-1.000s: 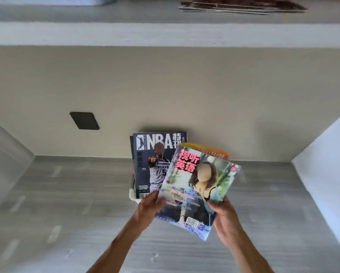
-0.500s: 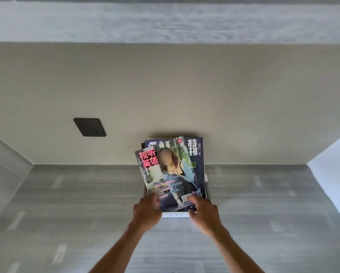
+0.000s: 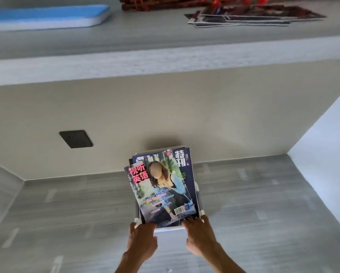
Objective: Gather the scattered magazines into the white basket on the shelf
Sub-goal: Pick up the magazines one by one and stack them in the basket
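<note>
On the grey wooden shelf (image 3: 66, 213), the colourful glossy magazine (image 3: 161, 192) is pinched at its near edge by the fingers of the left hand (image 3: 142, 238) and the right hand (image 3: 199, 236); its long axis points away, into the white basket (image 3: 200, 201).

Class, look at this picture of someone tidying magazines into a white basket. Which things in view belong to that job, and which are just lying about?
Part of the job:
- colourful magazine on top
- dark magazine behind it
- white basket
- loose magazines on the upper shelf
- left hand, right hand

Just lying about:
- blue and white pad
- dark wall plate
- reddish woven item
</note>
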A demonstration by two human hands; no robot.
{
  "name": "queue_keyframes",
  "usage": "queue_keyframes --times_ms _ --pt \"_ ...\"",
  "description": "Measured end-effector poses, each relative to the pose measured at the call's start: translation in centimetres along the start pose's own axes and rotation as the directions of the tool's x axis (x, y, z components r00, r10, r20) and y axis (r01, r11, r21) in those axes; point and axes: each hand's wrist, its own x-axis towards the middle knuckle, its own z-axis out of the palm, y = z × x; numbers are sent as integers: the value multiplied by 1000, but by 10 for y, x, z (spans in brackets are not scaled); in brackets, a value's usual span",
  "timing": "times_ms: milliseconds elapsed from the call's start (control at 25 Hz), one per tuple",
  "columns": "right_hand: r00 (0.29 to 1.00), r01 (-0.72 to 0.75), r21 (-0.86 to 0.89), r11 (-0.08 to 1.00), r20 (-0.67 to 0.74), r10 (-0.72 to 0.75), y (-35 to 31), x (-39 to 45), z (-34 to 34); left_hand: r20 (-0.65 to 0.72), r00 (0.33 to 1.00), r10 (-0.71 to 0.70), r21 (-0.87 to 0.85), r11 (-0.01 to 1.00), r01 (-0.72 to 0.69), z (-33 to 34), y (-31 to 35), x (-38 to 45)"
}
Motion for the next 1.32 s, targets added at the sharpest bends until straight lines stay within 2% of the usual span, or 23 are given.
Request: queue_keyframes --times_ms 160,280,320,360,400,440,480,520,560,600,680,760,800,880,960,1040,1160,1240,1320 --pt "999 40 25 999 9 -40 3 -41 15 -10 1000 -27 -70 997 26 14 11 -46" --pt "995 84 -29 996 52 -82 13 -83 39 23 999 -44 -142 989 47 33 28 -83" --pt "995 81 -21 996 57 -80 17 -95 45 22 999 -33 -204 978 37 35 33 -93" --pt "993 94 2 996 68 -93 22 -104 47 -15 999 -43 -340 940 36 35 34 -102" --pt "991 117 71 991 56 -122 26 -107 44 -58 995 -86 -535 844 41 33 33 -107" --pt "992 124 256 959 -18 -123 29 -105 35 -105 980 -168 -738 674 37 29 27 -109" --pt "992 109 488 866 -113 -62 31 -97 22 -145 941 -305 -879 477 19 25 19 -108" --pt "978 104 691 715 -200 51 36 -86 10 -148 877 -458 -954 300 -5 17 9 -104" --pt "945 123 818 563 -270 185 41 -72 -4 -120 830 -544 -982 190 -17 4 1 -96" --pt "916 121 886 447 -274 294 46 -56 -18 -83 827 -556 -990 138 -6 -9 -7 -85" --pt "944 33 966 256 -114 309 52 -24 -37 -8 906 -423 -990 128 51 -27 -15 -55" --pt "982 -17 989 146 -11 190 54 2 -39 51 967 -248 -994 79 73 -36 -11 -28" --pt "990 -25 994 102 11 139 54 12 -36 80 972 -219 -994 50 93 -37 -6 -18" --pt "993 3 999 45 -8 118 56 26 -27 79 958 -277 -996 14 87 -29 3 0" --pt "989 39 999 -8 -37 143 56 30 -18 26 940 -340 -1000 -22 19 -19 9 7" --pt "984 94 995 -28 -89 155 54 26 -17 -45 941 -335 -997 -45 -63 -15 9 3" --pt "967 230 968 -98 -217 133 53 4 -18 -238 933 -269 -957 -100 -273 -16 12 -25" --pt "971 223 964 -144 -206 125 56 -14 -16 -306 935 -178 -931 -152 -333 -15 15 -43" --pt "971 225 964 -142 -211 112 60 -30 -12 -352 925 -145 -922 -116 -369 -19 18 -57"
